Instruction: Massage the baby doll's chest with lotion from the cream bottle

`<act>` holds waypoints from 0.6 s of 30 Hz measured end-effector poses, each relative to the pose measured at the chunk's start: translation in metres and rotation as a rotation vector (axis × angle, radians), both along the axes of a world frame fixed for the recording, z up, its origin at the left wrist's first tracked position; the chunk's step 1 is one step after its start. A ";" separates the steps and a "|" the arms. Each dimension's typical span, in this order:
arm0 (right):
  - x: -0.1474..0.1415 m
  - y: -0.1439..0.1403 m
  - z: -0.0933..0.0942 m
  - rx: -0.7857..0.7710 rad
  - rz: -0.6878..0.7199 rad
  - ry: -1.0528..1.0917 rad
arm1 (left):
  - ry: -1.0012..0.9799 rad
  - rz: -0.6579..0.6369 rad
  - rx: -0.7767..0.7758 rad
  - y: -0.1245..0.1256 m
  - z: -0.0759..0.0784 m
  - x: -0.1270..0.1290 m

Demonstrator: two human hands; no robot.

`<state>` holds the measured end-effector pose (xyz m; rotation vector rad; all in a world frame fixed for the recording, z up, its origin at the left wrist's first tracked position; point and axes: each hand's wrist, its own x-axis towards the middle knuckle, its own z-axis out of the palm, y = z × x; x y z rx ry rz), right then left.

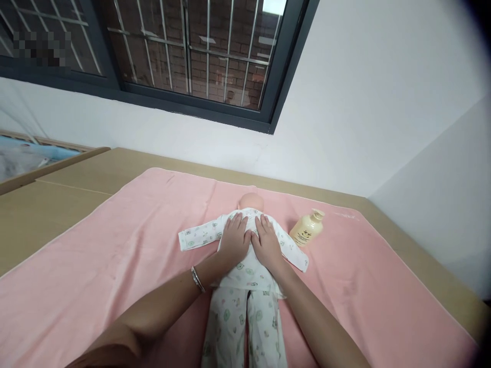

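Observation:
A baby doll [248, 276] in white printed pyjamas lies stretched out on a pink sheet [153, 230], its bald head [251, 201] toward the wall. No facial features show on the head, and its sleeves spread to both sides. My left hand [235, 237] rests flat on the left of the doll's upper torso, fingers extended. On the right of the torso lies my right hand [266, 243], likewise flat with fingers stretched out. The two hands nearly meet at the thumbs. Close to the doll's right-side sleeve is a pale yellow pump bottle [308, 228].
The pink sheet covers a wooden surface [76, 179] whose bare edges show at the left and back. Behind it stands a white wall [326, 128] with a dark-framed window [192, 105] and metal bars. A blue-lined container [46, 152] sits at the far left.

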<state>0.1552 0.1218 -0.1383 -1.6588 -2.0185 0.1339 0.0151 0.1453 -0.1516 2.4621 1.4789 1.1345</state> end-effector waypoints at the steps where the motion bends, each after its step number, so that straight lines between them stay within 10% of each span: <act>1: 0.000 0.000 0.000 0.003 -0.002 0.002 | 0.003 0.003 -0.001 0.000 0.000 0.000; 18: 0.003 0.001 0.002 -0.042 0.003 0.105 | 0.144 0.021 0.028 -0.021 0.007 0.000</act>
